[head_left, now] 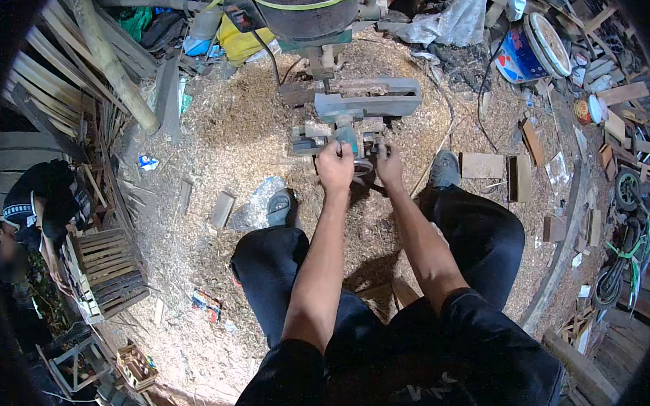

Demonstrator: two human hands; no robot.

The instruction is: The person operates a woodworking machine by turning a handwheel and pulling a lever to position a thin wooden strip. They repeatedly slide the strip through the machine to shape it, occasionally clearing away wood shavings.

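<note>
A low machine with a grey metal bed [390, 105] stands on the shavings between my feet, and a green metal part [346, 134] sits at its near end. My left hand [335, 166] is closed at that near end, thumb on top; what its fingers hold is hidden. Just to the right, my right hand [389, 167] is closed around something dark and small that I cannot make out. Between and below the two hands is a round dark wheel [364, 173], partly covered by them.
Wood shavings [240, 119] cover the ground. A dark drum [304, 13] stands behind the machine. Wooden blocks [482, 165] lie by my right foot, and a paint bucket [530, 49] stands at back right. Another person [41, 192] bends over a slatted crate [108, 269] at left.
</note>
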